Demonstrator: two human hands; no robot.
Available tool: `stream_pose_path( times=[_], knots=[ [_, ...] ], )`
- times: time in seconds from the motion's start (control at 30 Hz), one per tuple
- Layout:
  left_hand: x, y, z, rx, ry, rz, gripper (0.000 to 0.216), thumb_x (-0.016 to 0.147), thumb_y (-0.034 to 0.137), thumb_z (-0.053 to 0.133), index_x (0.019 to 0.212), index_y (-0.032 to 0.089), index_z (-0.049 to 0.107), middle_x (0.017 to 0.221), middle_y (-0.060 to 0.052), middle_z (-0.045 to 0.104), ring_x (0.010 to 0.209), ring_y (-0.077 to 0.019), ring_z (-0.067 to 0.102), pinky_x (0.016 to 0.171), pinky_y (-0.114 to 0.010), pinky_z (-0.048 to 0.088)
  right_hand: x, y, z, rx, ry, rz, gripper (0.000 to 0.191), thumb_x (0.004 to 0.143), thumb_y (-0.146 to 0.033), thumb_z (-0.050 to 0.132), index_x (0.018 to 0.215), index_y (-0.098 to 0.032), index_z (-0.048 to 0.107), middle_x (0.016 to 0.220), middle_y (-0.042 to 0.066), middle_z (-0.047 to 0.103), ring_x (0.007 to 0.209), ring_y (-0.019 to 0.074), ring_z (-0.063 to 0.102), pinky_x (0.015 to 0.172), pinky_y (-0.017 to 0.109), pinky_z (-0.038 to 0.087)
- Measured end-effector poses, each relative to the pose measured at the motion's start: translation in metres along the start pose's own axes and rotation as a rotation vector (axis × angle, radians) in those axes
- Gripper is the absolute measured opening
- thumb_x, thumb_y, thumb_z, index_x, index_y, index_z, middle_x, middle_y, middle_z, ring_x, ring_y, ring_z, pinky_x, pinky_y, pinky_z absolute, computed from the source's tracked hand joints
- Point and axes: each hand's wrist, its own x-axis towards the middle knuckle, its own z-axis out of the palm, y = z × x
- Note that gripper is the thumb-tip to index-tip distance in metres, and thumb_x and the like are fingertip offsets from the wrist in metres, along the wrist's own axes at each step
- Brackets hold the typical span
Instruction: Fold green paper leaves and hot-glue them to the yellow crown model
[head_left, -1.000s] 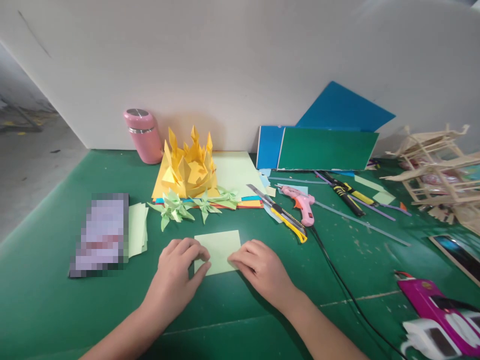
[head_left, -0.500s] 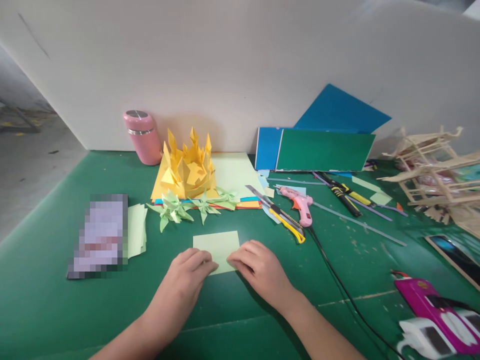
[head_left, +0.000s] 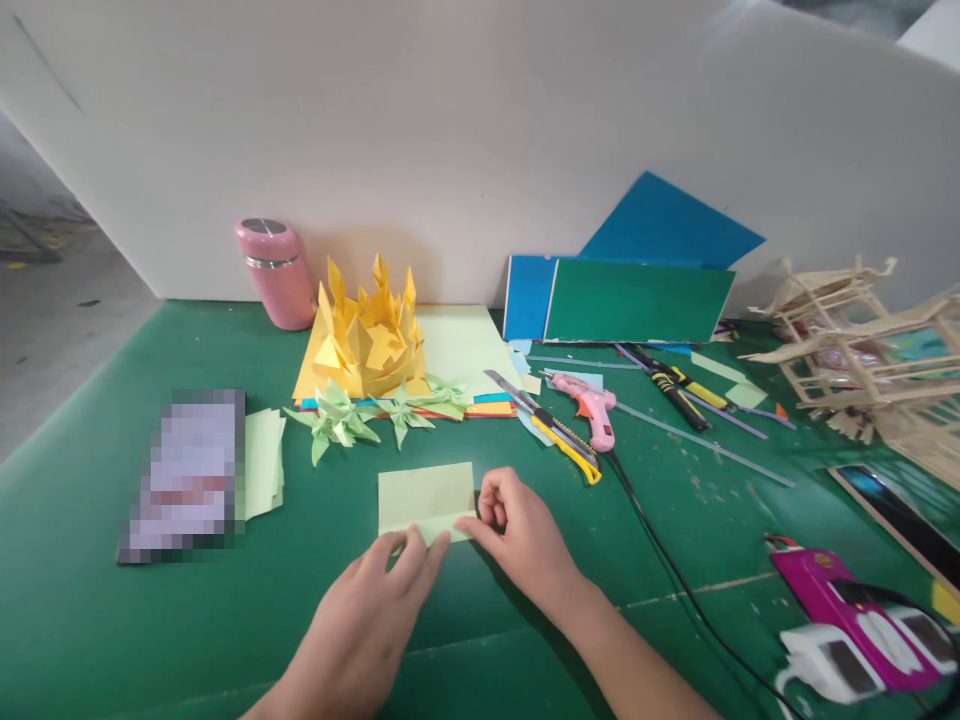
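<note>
A small light green sheet of paper (head_left: 426, 495) lies on the green table in front of me, with a crease across its near part. My left hand (head_left: 379, 600) is closed, its fingertips pressing the near edge of the sheet against the table. On the right, my right hand (head_left: 525, 540) has its fingers curled and its thumb pressed on the paper's near right corner. Part of the near edge is hidden under my fingers. Beyond the sheet lie several light green folded paper flowers (head_left: 339, 420), beside a yellow folded paper crown shape (head_left: 371, 345).
A tablet-like blurred device (head_left: 187, 470) and a stack of green papers (head_left: 262, 465) lie left. A pink flask (head_left: 277, 280) stands behind. To the right are a utility knife (head_left: 551, 425), a pink glue gun (head_left: 592, 405) with its cord, pliers (head_left: 679, 395), a power strip (head_left: 855, 610) and a stick model (head_left: 862, 340).
My left hand has turned flatter, its fingertips on the sheet's near edge. My right fingers have lifted off and curled, leaving the thumb on the corner. The view has shifted slightly right.
</note>
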Motion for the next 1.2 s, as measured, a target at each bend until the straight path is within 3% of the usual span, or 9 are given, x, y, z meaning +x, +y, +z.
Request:
stream_pose_path(
  times=[0.13, 0.23, 0.3, 0.4, 0.47, 0.63, 0.9, 1.1, 1.2],
  knots=[
    [-0.001, 0.000, 0.000, 0.017, 0.047, 0.035, 0.070, 0.068, -0.006, 0.040, 0.133, 0.017, 0.047, 0.114, -0.012, 0.064, 0.101, -0.0240, 0.061, 0.079, -0.032, 0.057, -0.001, 0.002, 0.002, -0.008, 0.010, 0.031, 0.028, 0.074, -0.017, 0.065, 0.072, -0.023, 0.037, 0.057, -0.009, 0.040, 0.048, 0.0100, 0.039, 0.046, 0.021, 0.031],
    [0.000, -0.001, 0.000, 0.046, 0.038, 0.047, 0.069, 0.067, -0.005, 0.042, 0.133, 0.015, 0.048, 0.113, -0.013, 0.064, 0.099, -0.0253, 0.061, 0.079, -0.033, 0.057, -0.002, 0.002, -0.001, -0.036, 0.040, -0.026, 0.021, 0.080, -0.020, 0.061, 0.073, -0.022, 0.041, 0.057, -0.008, 0.041, 0.051, 0.0111, 0.041, 0.048, 0.022, 0.032],
    [0.000, -0.001, 0.000, 0.051, 0.031, 0.046, 0.069, 0.067, -0.005, 0.043, 0.133, 0.016, 0.048, 0.112, -0.013, 0.064, 0.098, -0.0254, 0.060, 0.079, -0.034, 0.056, -0.004, 0.001, -0.005, -0.051, 0.017, -0.185, 0.016, 0.088, -0.023, 0.054, 0.074, -0.021, 0.046, 0.059, -0.005, 0.047, 0.056, 0.0123, 0.044, 0.053, 0.023, 0.035],
    [0.001, -0.002, 0.000, 0.025, 0.062, 0.046, 0.065, 0.070, -0.003, 0.044, 0.131, 0.019, 0.050, 0.107, -0.011, 0.065, 0.093, -0.0236, 0.060, 0.078, -0.032, 0.056, -0.005, -0.002, -0.013, -0.114, -0.138, -0.521, 0.020, 0.093, -0.033, 0.050, 0.082, -0.020, 0.059, 0.071, 0.000, 0.059, 0.067, 0.0145, 0.049, 0.064, 0.027, 0.037],
    [0.000, -0.002, 0.001, 0.013, 0.095, 0.050, 0.061, 0.071, -0.001, 0.046, 0.128, 0.019, 0.052, 0.103, -0.010, 0.065, 0.090, -0.0225, 0.060, 0.078, -0.031, 0.054, -0.005, -0.003, -0.017, -0.169, -0.192, -0.611, 0.026, 0.092, -0.041, 0.050, 0.086, -0.020, 0.064, 0.077, 0.002, 0.062, 0.071, 0.0155, 0.049, 0.066, 0.029, 0.036],
    [-0.002, -0.005, 0.006, 0.018, 0.122, 0.059, 0.062, 0.072, 0.000, 0.043, 0.129, 0.021, 0.052, 0.104, -0.009, 0.064, 0.089, -0.0229, 0.059, 0.079, -0.033, 0.053, -0.003, -0.002, -0.022, -0.217, -0.166, -0.591, 0.031, 0.094, -0.035, 0.047, 0.076, -0.019, 0.067, 0.073, 0.003, 0.061, 0.069, 0.0158, 0.046, 0.065, 0.030, 0.035],
    [-0.001, -0.005, 0.007, 0.065, 0.098, 0.042, 0.069, 0.067, -0.005, 0.043, 0.131, 0.021, 0.050, 0.105, -0.010, 0.066, 0.091, -0.0234, 0.061, 0.078, -0.033, 0.055, -0.001, 0.006, -0.024, -0.174, -0.215, -0.556, 0.018, 0.090, -0.032, 0.056, 0.091, -0.023, 0.071, 0.084, 0.004, 0.064, 0.075, 0.0161, 0.051, 0.068, 0.030, 0.038],
    [0.002, 0.001, -0.005, 0.086, 0.036, 0.011, 0.072, 0.066, -0.009, 0.042, 0.131, 0.020, 0.051, 0.107, -0.010, 0.067, 0.092, -0.0235, 0.064, 0.073, -0.032, 0.058, 0.001, 0.006, -0.026, -0.084, -0.255, -0.469, 0.019, 0.089, -0.027, 0.057, 0.080, -0.021, 0.072, 0.083, 0.004, 0.061, 0.075, 0.0156, 0.051, 0.067, 0.030, 0.040],
    [0.000, 0.001, 0.000, 0.122, 0.054, 0.011, 0.068, 0.067, -0.009, 0.042, 0.128, 0.017, 0.054, 0.110, -0.012, 0.067, 0.095, -0.0246, 0.065, 0.073, -0.032, 0.059, 0.001, 0.005, -0.028, -0.061, -0.264, -0.455, 0.022, 0.088, -0.025, 0.057, 0.072, -0.020, 0.070, 0.081, 0.003, 0.059, 0.077, 0.0155, 0.051, 0.068, 0.029, 0.041]
  ],
)
